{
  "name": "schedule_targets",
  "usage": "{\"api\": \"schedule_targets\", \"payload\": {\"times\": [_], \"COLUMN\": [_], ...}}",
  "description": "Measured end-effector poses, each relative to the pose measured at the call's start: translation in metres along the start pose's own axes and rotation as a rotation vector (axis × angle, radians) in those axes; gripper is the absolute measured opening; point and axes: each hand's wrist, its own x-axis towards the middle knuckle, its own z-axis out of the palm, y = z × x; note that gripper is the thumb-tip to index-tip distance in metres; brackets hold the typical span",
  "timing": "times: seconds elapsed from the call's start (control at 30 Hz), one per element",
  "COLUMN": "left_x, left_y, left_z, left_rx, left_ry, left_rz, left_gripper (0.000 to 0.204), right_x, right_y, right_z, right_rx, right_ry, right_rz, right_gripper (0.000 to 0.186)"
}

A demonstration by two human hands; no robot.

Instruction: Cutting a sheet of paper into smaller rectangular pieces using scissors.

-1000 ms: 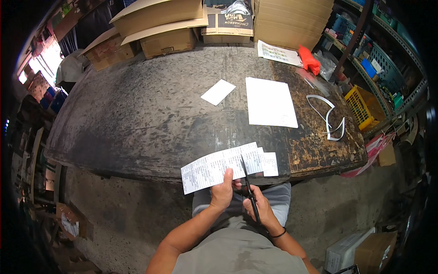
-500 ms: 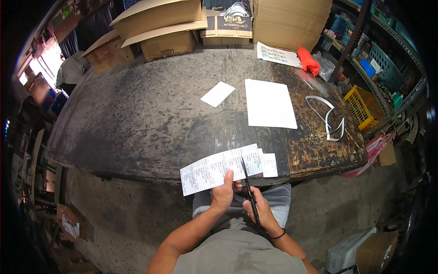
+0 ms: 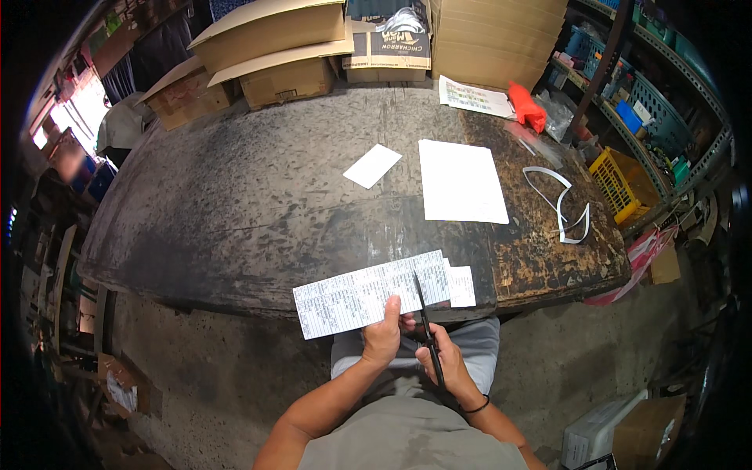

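A strip of white printed paper (image 3: pixel 352 294) is pinched between the thumb and fingers of my left hand (image 3: pixel 382 337), near the table's front edge. My right hand (image 3: pixel 442 360) grips black scissors (image 3: pixel 427 325), their blades lying upright across the strip, right of my left thumb. Narrower printed pieces (image 3: pixel 462 286) stick out at the strip's right end. Beyond my hands on the dark worn table (image 3: pixel 235 211) lie a small blank white card (image 3: pixel 372 166), a stack of white sheets (image 3: pixel 462 182) and curled white offcuts (image 3: pixel 573 231).
Cardboard boxes (image 3: pixel 274 35), a printed sheet (image 3: pixel 470 95) and a red bag (image 3: pixel 526 106) line the back. Shelving with baskets (image 3: pixel 642 102) and a yellow crate (image 3: pixel 615 188) stand at right, more boxes (image 3: pixel 650 431) below. At far left is what looks like a person in grey (image 3: pixel 117 125).
The strip's left end has moved left and down, straightening it. The whole scene sits slightly lower in the picture; both hands keep their grips.
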Motion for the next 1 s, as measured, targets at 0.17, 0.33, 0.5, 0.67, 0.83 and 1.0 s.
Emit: {"api": "schedule_targets", "payload": {"times": [0.17, 0.33, 0.5, 0.67, 0.83, 1.0], "left_x": [0.001, 0.001, 0.001, -0.003, -0.001, 0.0], "left_y": [-0.002, -0.003, -0.003, -0.002, -0.003, -0.002], "left_z": [-0.001, -0.001, 0.0, 0.0, 0.001, -0.001], "left_rx": [0.003, 0.005, 0.053, 0.074, 0.062, 0.064], "left_ry": [-0.004, -0.01, 0.011, 0.02, 0.026, 0.024], "left_rz": [0.005, 0.018, 0.081, 0.065, 0.066, 0.066], "left_gripper": [0.025, 0.026, 0.029, 0.029, 0.029, 0.028], "right_x": [0.001, 0.0, 0.0, 0.002, 0.006, 0.009], "right_y": [0.003, 0.003, -0.003, -0.005, -0.008, 0.0], "right_z": [0.001, 0.003, 0.0, -0.001, -0.003, -0.002], "right_rx": [0.001, -0.049, -0.05, -0.005, -0.019, -0.037], "right_ry": [0.026, 0.046, 0.003, -0.023, -0.033, -0.038], "right_rz": [-0.05, -0.071, 0.031, 0.038, 0.067, 0.044], "right_gripper": [0.053, 0.058, 0.054, 0.055, 0.057, 0.058]}}
